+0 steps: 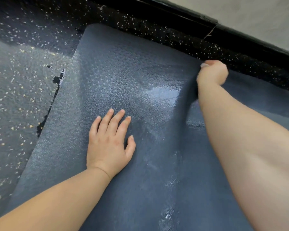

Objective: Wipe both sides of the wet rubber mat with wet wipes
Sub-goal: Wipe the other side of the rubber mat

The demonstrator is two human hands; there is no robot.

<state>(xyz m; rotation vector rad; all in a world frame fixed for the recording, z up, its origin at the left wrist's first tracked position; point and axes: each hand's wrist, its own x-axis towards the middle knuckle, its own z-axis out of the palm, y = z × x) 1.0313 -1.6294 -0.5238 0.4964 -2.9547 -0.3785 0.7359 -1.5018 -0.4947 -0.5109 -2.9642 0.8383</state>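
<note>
A dark blue rubber mat [117, 77] lies across the speckled floor, textured and shiny with wet patches near its middle. My left hand [109, 140] rests flat on the mat, palm down, fingers spread, holding nothing. My right hand [212, 74] is closed on the mat's far right edge and lifts it, so the mat rises into a fold under my forearm. No wet wipe is visible in either hand.
Black rubber flooring with white flecks [23, 100] surrounds the mat and looks wet at the left. A black baseboard [190, 19] runs along the far side below a grey wall [257, 14]. Dark puddle spots [57, 79] sit by the mat's left edge.
</note>
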